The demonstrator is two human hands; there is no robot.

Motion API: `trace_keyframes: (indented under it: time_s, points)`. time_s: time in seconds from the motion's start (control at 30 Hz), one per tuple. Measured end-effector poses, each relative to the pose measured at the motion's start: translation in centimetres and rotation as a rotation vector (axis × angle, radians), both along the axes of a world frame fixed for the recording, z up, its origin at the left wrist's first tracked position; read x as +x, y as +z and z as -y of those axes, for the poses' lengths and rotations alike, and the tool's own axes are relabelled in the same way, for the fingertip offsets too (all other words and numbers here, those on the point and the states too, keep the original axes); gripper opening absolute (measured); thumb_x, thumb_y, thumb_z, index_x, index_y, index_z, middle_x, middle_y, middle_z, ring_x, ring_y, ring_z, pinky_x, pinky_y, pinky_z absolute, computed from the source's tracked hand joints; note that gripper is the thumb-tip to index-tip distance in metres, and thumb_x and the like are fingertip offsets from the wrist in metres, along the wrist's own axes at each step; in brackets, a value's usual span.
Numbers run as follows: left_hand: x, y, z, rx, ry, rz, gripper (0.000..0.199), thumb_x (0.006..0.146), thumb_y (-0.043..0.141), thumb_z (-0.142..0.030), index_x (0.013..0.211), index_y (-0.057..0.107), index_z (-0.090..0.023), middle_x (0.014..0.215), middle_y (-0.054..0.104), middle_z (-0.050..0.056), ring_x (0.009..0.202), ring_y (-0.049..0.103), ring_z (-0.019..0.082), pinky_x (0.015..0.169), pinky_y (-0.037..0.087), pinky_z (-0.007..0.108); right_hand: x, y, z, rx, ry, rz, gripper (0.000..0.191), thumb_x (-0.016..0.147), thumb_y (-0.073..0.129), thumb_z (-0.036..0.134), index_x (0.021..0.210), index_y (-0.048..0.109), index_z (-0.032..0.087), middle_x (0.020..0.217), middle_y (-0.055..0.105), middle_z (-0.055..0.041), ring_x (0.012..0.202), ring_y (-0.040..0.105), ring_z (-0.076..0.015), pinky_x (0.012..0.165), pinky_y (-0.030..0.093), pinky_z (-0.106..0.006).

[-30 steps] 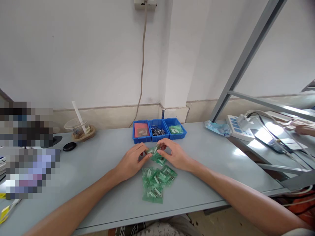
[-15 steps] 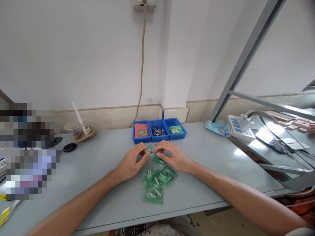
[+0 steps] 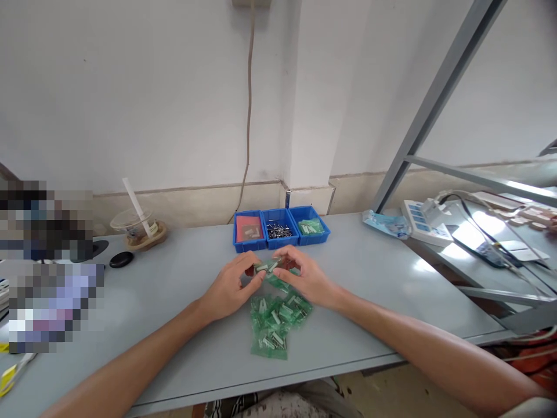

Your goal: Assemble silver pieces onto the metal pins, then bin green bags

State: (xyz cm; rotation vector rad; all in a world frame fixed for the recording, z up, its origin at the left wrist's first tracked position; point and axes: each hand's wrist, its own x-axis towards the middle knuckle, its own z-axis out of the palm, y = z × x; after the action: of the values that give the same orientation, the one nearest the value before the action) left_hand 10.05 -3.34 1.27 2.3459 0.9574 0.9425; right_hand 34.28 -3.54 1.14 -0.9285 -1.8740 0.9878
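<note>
Between my two hands is a small clear plastic bag (image 3: 267,266) with white and metal pieces inside. My left hand (image 3: 235,284) pinches its left side between thumb and fingers. The right side is gripped by my right hand (image 3: 307,276), thumb nearest me. Just below lie several green-tinted plastic bags (image 3: 274,318) of small white and metal parts, overlapping on the grey table (image 3: 183,348). One more green bag (image 3: 281,283) shows partly under my right hand.
Behind my hands stand a blue bin with red packaging (image 3: 249,230), a blue bin of dark metal screws (image 3: 279,230) and a blue bin with green bags (image 3: 310,226). A lidded cup with straw (image 3: 138,223) is left. A power strip (image 3: 425,223) and metal frame (image 3: 418,133) are right.
My hands stay close together around the small bag, which now shows more plainly between them. The view has shifted slightly. The bags on the table lie as before.
</note>
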Motion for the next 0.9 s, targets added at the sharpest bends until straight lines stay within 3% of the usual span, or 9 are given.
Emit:
trace_keyframes:
  time_s: [0.17, 0.9]
  points:
    - [0.00, -0.23, -0.17, -0.010, 0.015, -0.007, 0.018, 0.107, 0.053, -0.038, 0.103, 0.060, -0.021, 0.093, 0.058, 0.001, 0.085, 0.054, 0.017, 0.079, 0.046, 0.030, 0.16, -0.04, 0.09, 0.094, 0.002, 0.131, 0.021, 0.102, 0.063, 0.044, 0.107, 0.068, 0.024, 0.101, 0.068, -0.0034, 0.095, 0.059, -0.0209, 0.077, 0.047, -0.031]
    - [0.49, -0.13, 0.16, -0.023, -0.009, -0.041, 0.019, 0.108, 0.051, -0.036, 0.102, 0.061, -0.022, 0.093, 0.060, 0.001, 0.084, 0.055, 0.017, 0.077, 0.044, 0.029, 0.12, -0.31, 0.12, 0.161, -0.002, 0.231, 0.016, 0.104, 0.061, 0.038, 0.110, 0.061, 0.023, 0.106, 0.065, -0.0042, 0.099, 0.058, -0.0213, 0.086, 0.048, -0.034]
